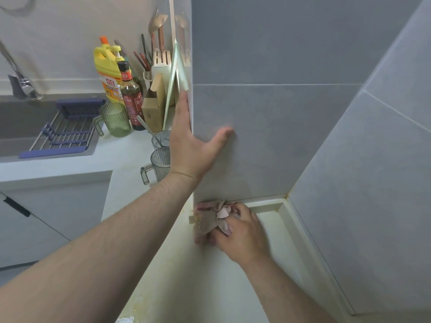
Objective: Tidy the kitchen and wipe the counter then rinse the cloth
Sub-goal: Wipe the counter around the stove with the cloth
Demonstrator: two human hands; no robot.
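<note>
On white counter [186, 276] beside grey tiled wall [268, 54], right hand [242, 236] gripping cloth [205, 224], left hand [191, 150] spread flat against wall

Grey tiled walls [303, 54] meet in a corner, with a white cabinet [53, 217] low on the left

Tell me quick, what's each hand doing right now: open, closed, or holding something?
Left hand: open, fingers straight, braced against the tiled wall.
Right hand: closed on the cloth, pressing it to the counter.
</note>
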